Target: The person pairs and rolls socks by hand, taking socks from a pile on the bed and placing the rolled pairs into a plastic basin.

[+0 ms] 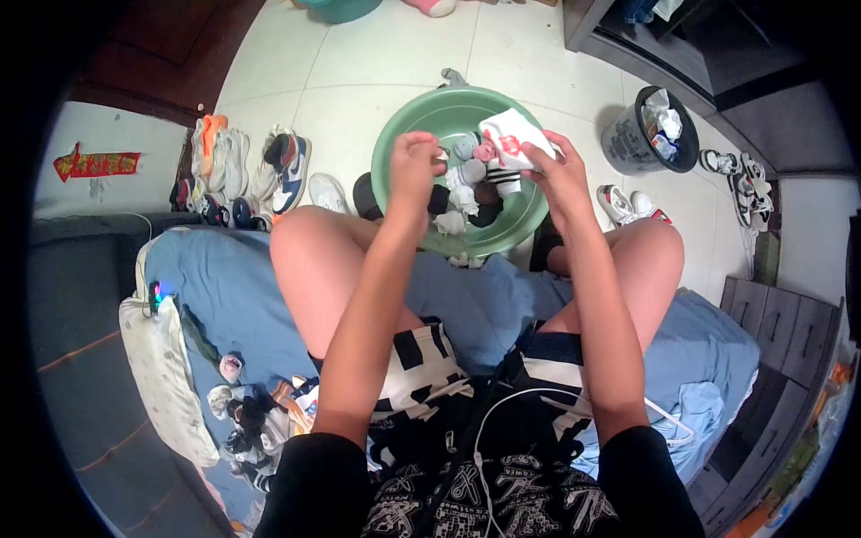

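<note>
A green basin stands on the floor between my knees, with several balled or rolled socks in white, grey, black and stripes inside it. My right hand pinches a white sock with a red print above the basin's right side. Over the left rim, my left hand is closed with its fingers curled. Whether anything small sits between those fingers is hidden.
I sit on a blue-sheeted bed; a pile of loose socks lies at left. Shoes line the floor on the left, more sneakers on the right. A trash bin stands right of the basin. A white cable crosses my lap.
</note>
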A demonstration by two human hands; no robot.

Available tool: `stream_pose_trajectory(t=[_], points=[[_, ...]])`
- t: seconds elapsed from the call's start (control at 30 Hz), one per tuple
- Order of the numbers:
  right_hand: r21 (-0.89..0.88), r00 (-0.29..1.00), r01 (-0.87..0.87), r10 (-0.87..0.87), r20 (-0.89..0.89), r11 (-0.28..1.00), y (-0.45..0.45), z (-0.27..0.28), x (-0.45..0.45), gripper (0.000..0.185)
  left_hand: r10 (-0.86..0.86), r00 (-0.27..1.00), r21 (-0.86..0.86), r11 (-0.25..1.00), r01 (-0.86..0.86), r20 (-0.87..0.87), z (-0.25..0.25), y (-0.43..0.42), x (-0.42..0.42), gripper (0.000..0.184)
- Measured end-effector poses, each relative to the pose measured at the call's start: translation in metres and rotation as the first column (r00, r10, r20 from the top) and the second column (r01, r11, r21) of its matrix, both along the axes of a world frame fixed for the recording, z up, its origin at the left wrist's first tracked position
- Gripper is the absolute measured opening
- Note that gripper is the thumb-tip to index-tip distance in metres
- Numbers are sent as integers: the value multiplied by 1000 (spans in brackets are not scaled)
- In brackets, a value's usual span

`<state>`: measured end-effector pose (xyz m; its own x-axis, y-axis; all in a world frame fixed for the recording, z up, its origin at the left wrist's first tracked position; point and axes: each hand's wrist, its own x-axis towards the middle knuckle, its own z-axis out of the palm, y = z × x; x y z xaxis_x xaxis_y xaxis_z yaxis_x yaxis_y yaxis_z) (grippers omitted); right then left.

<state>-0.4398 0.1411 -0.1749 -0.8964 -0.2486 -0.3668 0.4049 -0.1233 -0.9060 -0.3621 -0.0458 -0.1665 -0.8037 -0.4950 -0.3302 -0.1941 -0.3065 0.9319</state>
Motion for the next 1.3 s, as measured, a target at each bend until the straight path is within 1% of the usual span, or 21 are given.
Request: stream_pose_trajectory(t=[0.07,0.2,0.3,0.37,0.4,0.43,0.5,0.67,0.73,0.77,0.83,0.87,0.9,0.93,0.97,1.07,1.13,1.2,1.23,1.27,1.3], points=[[18,996,20,-21,87,1000,6,-23,-12,57,20,999,120,993,-17,-30,14,-9,3,18],[41,988,47,-52,142,998,14,-80,-22,58,-1,1000,38,999,2,-25,17,-19,6,17],[23,971,74,-77,225,997,10,-101,-17,59,6,998,4,1000,-6,-59,16,-22,8,14],[224,978,56,-99,185,973,3,-105,-14,62,2,998,17,1000,-1,-55,17,-23,9,15],[362,983,-19,-50,179,932,6,-107,-17,67,7,998,16,1000,-6,-56,16,-25,9,15],[362,983,-23,-45,180,932,10,-117,-19,67,2,998,25,1000,0,-70,15,-27,10,15],[770,989,60,63,-130,635,20,-140,-22,66,-5,996,36,999,8,-86,15,-29,10,15],[749,990,-14,114,-82,663,19,-153,-24,55,27,992,44,999,-22,-125,19,-33,12,14],[663,957,27,172,-234,748,12,-143,-21,44,24,991,53,998,-17,-135,21,-32,14,15],[659,956,15,183,-231,752,9,-138,-21,44,18,989,59,998,-10,-144,22,-32,15,15],[413,975,-173,214,-54,894,-11,-85,-8,32,9,987,37,999,-3,-162,27,-35,20,17],[411,953,-152,243,-181,899,-20,-83,-4,23,20,974,41,999,-11,-226,35,-35,25,16],[288,947,-210,267,-178,934,-30,-68,2,18,34,972,27,999,-28,-233,47,-37,32,14],[237,927,-275,322,-191,932,-37,-52,10,16,43,960,17,999,-39,-277,53,-42,41,13],[275,902,-295,362,-238,915,-47,-33,21,16,50,946,7,999,-51,-319,58,-49,55,12],[175,845,-416,451,-287,892,-67,23,68,14,141,955,-120,977,-177,-260,70,-63,121,9],[143,799,-486,505,-327,862,-74,43,96,14,281,945,-248,916,-316,-166,59,-74,177,10],[131,761,-562,572,-306,817,-80,63,127,14,371,926,-576,743,-340,-68,52,-93,236,7],[122,749,-580,587,-309,805,-81,65,136,14,415,910,-746,604,-279,-4,52,-107,266,7],[185,658,-639,655,-372,747,-84,65,146,13,470,881,-878,442,-182,54,53,-124,301,7],[253,557,-683,713,-425,685,-85,65,155,13,549,831,-935,334,-119,90,50,-147,339,9]])
